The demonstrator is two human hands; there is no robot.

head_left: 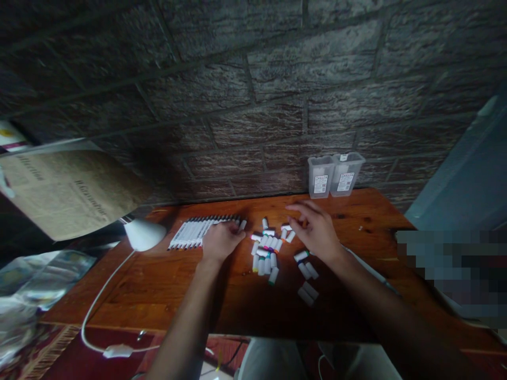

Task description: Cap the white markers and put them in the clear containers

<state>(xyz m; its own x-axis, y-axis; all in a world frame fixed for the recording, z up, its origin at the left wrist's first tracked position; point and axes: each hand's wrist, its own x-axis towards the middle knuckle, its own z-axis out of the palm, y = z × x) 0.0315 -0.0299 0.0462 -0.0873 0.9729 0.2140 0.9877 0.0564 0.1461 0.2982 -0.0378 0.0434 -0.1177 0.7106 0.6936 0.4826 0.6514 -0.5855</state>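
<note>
A row of white markers without caps (192, 233) lies side by side on the wooden table. My left hand (222, 240) is closed at the right end of that row, and a small white marker cap (242, 225) shows at its thumb and fingertips. To its right is a loose pile of white marker caps (271, 243), their ends in several colours. My right hand (315, 229) hovers beside the pile with thumb and fingers apart, and I see nothing in it. Below it lie a few more loose caps (308, 270) and a pair of caps (308, 293) near the front.
Two clear plastic boxes (336, 175) with labels stand against the brick wall (261, 121). On the left is a lamp with a printed paper shade (71, 190) and a white base (144, 234); its cord (97, 301) hangs over the table's (158, 301) front edge.
</note>
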